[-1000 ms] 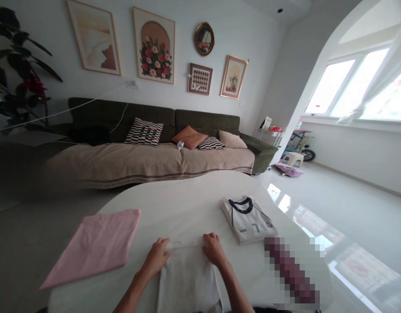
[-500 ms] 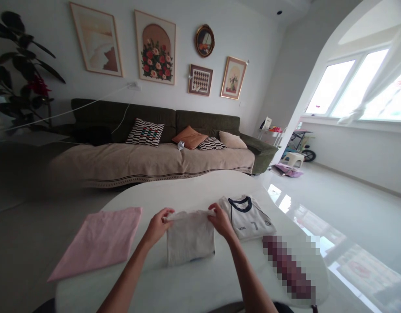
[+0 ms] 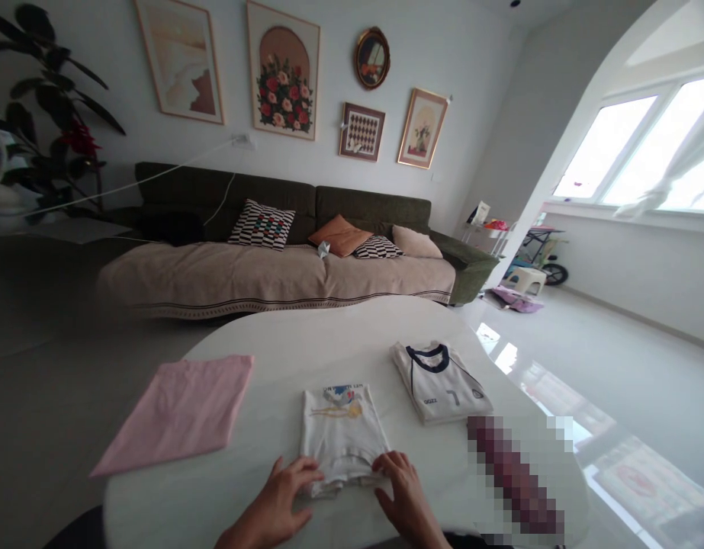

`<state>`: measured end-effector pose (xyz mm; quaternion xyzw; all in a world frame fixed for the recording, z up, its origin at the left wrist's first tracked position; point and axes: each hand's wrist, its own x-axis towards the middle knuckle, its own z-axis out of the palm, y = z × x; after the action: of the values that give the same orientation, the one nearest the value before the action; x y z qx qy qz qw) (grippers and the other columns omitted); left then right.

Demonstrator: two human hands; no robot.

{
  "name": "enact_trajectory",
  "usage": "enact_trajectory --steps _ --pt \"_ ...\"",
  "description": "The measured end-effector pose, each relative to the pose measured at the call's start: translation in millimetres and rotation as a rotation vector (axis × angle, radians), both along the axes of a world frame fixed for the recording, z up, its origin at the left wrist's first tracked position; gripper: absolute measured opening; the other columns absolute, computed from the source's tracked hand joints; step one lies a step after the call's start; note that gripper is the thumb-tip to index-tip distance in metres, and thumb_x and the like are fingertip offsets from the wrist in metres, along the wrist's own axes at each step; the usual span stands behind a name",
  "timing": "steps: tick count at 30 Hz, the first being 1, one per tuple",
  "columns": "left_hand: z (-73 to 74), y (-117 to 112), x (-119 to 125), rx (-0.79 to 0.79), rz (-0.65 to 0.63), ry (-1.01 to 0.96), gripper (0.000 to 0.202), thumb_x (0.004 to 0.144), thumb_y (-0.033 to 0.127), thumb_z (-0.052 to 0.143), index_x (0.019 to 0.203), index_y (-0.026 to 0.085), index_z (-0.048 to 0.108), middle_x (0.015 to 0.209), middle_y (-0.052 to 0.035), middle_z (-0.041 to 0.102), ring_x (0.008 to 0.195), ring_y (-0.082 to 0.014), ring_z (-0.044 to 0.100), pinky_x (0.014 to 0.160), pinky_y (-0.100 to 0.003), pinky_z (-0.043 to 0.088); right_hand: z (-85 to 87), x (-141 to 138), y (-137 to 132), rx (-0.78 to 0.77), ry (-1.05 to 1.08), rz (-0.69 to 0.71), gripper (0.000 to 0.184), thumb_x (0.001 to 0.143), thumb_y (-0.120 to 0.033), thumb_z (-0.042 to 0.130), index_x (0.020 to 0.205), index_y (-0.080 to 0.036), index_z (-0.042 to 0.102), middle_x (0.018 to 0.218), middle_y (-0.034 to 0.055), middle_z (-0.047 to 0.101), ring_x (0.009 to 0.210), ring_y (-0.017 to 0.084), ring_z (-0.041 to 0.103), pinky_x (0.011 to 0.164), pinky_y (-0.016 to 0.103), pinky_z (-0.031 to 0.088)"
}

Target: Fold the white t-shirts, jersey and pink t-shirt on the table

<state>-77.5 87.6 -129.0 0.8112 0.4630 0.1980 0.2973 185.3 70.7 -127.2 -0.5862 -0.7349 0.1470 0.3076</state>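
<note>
White fabric, a folded T-shirt (image 3: pixel 341 431) with a small colourful print near its far edge, lies as a neat rectangle on a pale round table (image 3: pixel 329 328), close to the near rim and straight in front of the person; the left hand (image 3: pixel 280 503) and the right hand (image 3: pixel 407 499) come in from the bottom of the view and rest on the shirt's near edge, one towards each corner; the fingers (image 3: pixel 309 479) of both hands are spread and lie nearly flat, pressing down and not closed round anything; whether any fingertip is tucked under the hem cannot be told. To the left, apart from the shirt, lies a flat pink cloth (image 3: pixel 180 408); to the right, near it, lies a folded white jersey (image 3: pixel 440 381) with a dark collar and a number seven; beyond the table stands a dark green sofa (image 3: pixel 271 267) with a beige cover and cushions.

The work in hand looks like flattening the last fold; it would likely go best with both palms level and even in pressure, stroking from the middle outward to the corners so that no crease is trapped; the near edge looks slightly bunched between the hands, so that spot deserves care; uneven pressure could skew the layers out of line.
</note>
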Motion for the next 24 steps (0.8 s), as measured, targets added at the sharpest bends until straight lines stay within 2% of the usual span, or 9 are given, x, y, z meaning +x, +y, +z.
enact_trajectory --steps 3,5,8,11,14,19,22,24 --pt "12.6 24 14 0.117 0.141 0.024 0.034 0.081 0.024 0.046 0.112 0.024 0.06 0.116 -0.0068 0.062 0.109 -0.0206 0.055 0.099 -0.038 0.038 9.0 -25 -1 -0.024 0.0 -0.003 0.027 0.072 -0.007 0.047 0.091 -0.022 0.058 0.088 0.0038 0.063 0.087 0.02 0.056 0.079 0.031 0.043" --pt "17.5 52 30 0.146 0.185 0.039 0.036 0.085 0.02 0.036 0.112 0.024 0.06 0.118 -0.0061 0.061 0.113 -0.0183 0.052 0.1 -0.037 0.036 14.2 -57 1 -0.034 0.005 0.02 0.031 0.078 -0.007 0.042 0.099 -0.021 0.058 0.095 0.0054 0.064 0.092 0.02 0.057 0.082 0.032 0.044" --pt "10.9 88 49 0.138 0.222 0.081 0.041 0.083 0.014 0.035 0.113 0.027 0.06 0.128 -0.0048 0.055 0.125 -0.0227 0.04 0.103 -0.051 0.027 7.3 -108 0 -0.093 -0.025 0.131 0.046 0.079 -0.01 0.046 0.122 -0.026 0.049 0.123 0.0044 0.057 0.114 0.024 0.049 0.096 0.041 0.038" --pt "0.3 101 53 0.129 0.247 0.125 0.041 0.081 0.015 0.042 0.114 0.033 0.058 0.131 -0.0029 0.052 0.126 -0.0271 0.037 0.101 -0.064 0.016 -9.6 -132 -5 -0.194 -0.077 0.199 0.047 0.081 -0.024 0.052 0.127 -0.033 0.044 0.135 0.0005 0.047 0.126 0.029 0.037 0.102 0.055 0.027" --pt "-2.1 93 41 0.155 0.261 0.15 0.038 0.083 0.02 0.043 0.114 0.038 0.056 0.128 -0.0013 0.055 0.12 -0.0267 0.042 0.099 -0.068 0.005 -17.6 -119 -10 -0.229 -0.102 0.183 0.035 0.082 -0.031 0.052 0.118 -0.034 0.051 0.125 0.0006 0.056 0.124 0.027 0.041 0.104 0.058 0.021" --pt "-0.7 54 25 0.196 0.298 0.191 0.036 0.088 0.027 0.038 0.119 0.034 0.054 0.113 -0.0042 0.063 0.109 -0.0274 0.047 0.099 -0.067 -0.002 -9.9 -57 -8 -0.179 -0.206 0.025 0.031 0.085 -0.023 0.045 0.115 -0.029 0.052 0.107 0.0024 0.064 0.108 0.022 0.054 0.104 0.055 0.02" --pt "-7.4 19 33 0.22 0.214 0.194 0.036 0.087 0.03 0.04 0.121 0.032 0.053 0.11 -0.0048 0.064 0.106 -0.0271 0.049 0.101 -0.066 -0.001 -5.8 -21 4 -0.138 -0.31 -0.093 0.028 0.088 -0.022 0.039 0.112 -0.027 0.054 0.106 0.0032 0.064 0.106 0.02 0.055 0.104 0.055 0.019" --pt "-12.4 -5 49 0.202 0.077 0.188 0.036 0.087 0.033 0.041 0.121 0.031 0.053 0.11 -0.0072 0.064 0.105 -0.0281 0.05 0.1 -0.068 0.004 -3.2 -3 18 -0.135 -0.363 -0.128 0.029 0.088 -0.018 0.037 0.109 -0.026 0.055 0.109 0.0043 0.063 0.115 0.022 0.049 0.104 0.056 0.016"
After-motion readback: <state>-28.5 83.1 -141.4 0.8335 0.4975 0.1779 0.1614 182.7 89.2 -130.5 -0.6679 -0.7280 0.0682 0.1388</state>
